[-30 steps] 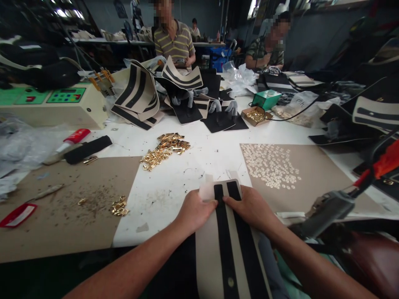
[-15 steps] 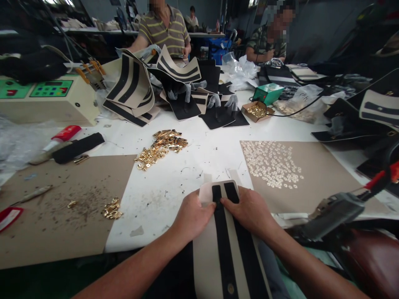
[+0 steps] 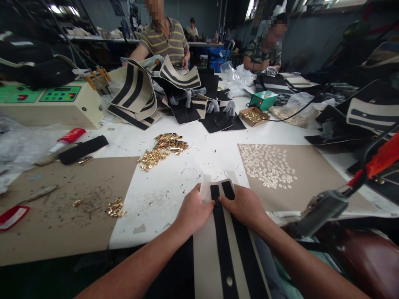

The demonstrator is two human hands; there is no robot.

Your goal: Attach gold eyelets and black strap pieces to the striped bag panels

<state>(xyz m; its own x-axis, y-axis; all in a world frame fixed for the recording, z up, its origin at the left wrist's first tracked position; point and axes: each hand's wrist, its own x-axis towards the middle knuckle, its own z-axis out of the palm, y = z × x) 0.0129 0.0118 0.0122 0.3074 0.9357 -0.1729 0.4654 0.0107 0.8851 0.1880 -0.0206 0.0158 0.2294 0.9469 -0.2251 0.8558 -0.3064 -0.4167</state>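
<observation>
A long beige panel with two black stripes point(image 3: 207, 249) runs from my lap up to the table's front edge. My left hand point(image 3: 195, 209) grips its left side near the far end, thumb on the inner black stripe. From the right side my right hand point(image 3: 245, 205) grips the same end, its thumb tip close to the left one. Whatever lies under the thumbs is too small to make out. A round metal piece point(image 3: 229, 281) sits on the inner stripe lower down. Fingers of both hands are hidden beneath the panel.
Gold hardware point(image 3: 162, 149) is heaped mid-table. Small washers point(image 3: 268, 166) lie scattered on a brown sheet to the right. Striped panels point(image 3: 134, 91) are piled at the back. A grey tool point(image 3: 322, 214) with a red cable stands at the right. Two people sit across the table.
Both hands keep their hold on the panel, with only slight shifts. The camera view has tilted and moved a little, so the table items appear shifted.
</observation>
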